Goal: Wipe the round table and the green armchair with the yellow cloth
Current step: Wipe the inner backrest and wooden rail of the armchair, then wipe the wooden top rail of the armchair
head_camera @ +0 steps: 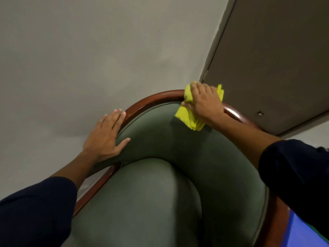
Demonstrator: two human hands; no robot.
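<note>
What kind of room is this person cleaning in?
Probably a living or sitting room, though little of it shows. There is a cushioned green armchair with a polished wooden frame, set against a plain wall next to a door.

No readable text, labels, brands, numbers or signs anywhere in view.
</note>
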